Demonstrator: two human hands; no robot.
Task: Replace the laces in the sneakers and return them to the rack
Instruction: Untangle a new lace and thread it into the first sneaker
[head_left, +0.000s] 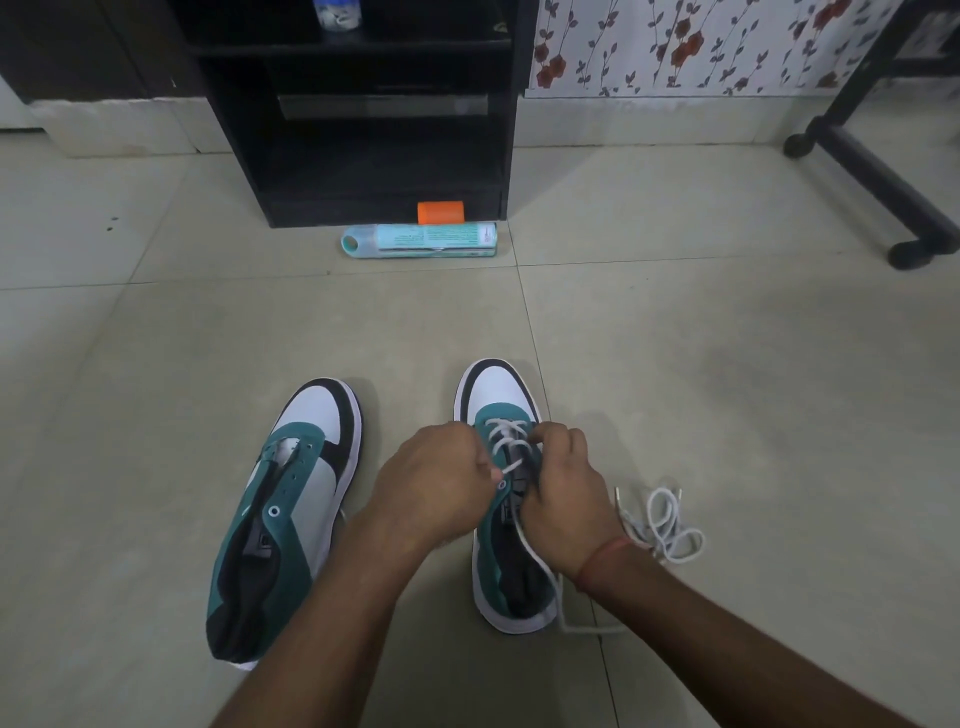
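- Two teal, white and black sneakers stand side by side on the tiled floor (675, 338), toes pointing toward a black rack (363, 130).
- The right sneaker (498, 400) is partly laced: a white lace (506, 434) crosses its lower eyelets.
- The left hand (431, 483) is curled at the near-left edge of that sneaker's eyelet row, pinching the lace where it meets an eyelet.
- The right hand (566, 488) is curled on the other side of the tongue, fingers gripping the lace near the upper crossings; a red thread is tied round its wrist.
- One strand of the lace runs back along the sneaker's right side and onto the floor by the heel.
- The left sneaker (280, 514) has no lace, its eyelets bare and tongue exposed.
- A loose lace (667, 525) lies coiled on the floor just right of the right hand.
- A teal spray can (421, 240) lies on its side against the rack's base, with an orange cap (440, 212) just behind it.
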